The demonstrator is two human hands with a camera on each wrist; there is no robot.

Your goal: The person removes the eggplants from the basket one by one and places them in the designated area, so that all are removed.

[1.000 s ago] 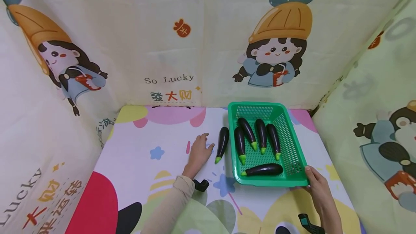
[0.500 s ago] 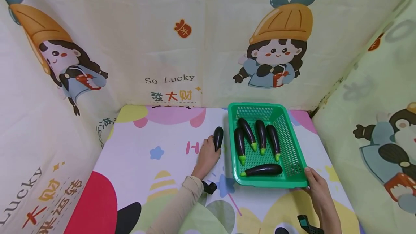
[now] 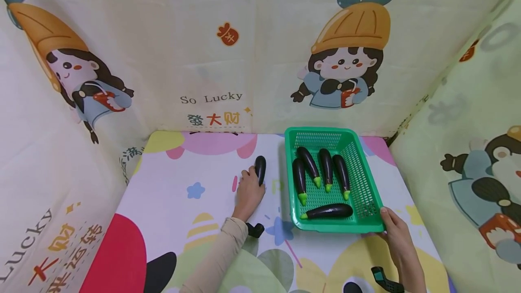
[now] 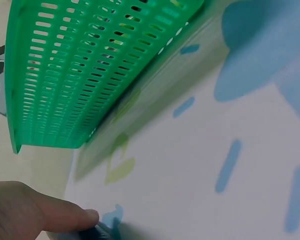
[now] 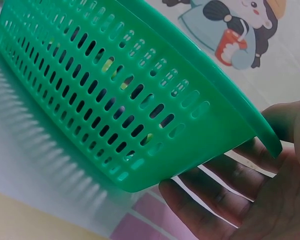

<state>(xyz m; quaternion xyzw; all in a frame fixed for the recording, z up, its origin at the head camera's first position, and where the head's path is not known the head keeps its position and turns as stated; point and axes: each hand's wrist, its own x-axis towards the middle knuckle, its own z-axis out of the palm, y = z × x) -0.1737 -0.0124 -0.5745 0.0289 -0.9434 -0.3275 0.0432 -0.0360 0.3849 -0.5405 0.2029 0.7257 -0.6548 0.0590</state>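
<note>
My left hand point(image 3: 249, 192) grips a dark purple eggplant point(image 3: 261, 169) on the table, to the left of a green plastic basket point(image 3: 296, 219). Its lower end is hidden by the fingers. In the left wrist view, the thumb point(image 4: 65, 214) lies against the eggplant point(image 4: 92, 234), apart from the basket. Several more eggplants with green stem ends lie inside the basket, one of them an eggplant point(image 3: 329, 211) set crosswise at the near end. My right hand point(image 3: 399, 236) holds the basket's near right corner, thumb over the rim and fingers point(image 5: 217, 195) below along the outer wall.
A patterned cloth point(image 3: 163, 198) covers the table. Printed curtains point(image 3: 268, 58) stand behind it and on both sides, close to the table's edges. The basket takes up the right part of the table, near the back edge.
My left hand reached the eggplant beside the basket, took hold of it and moved it left, away from the basket. The basket and my right hand have stayed in place.
</note>
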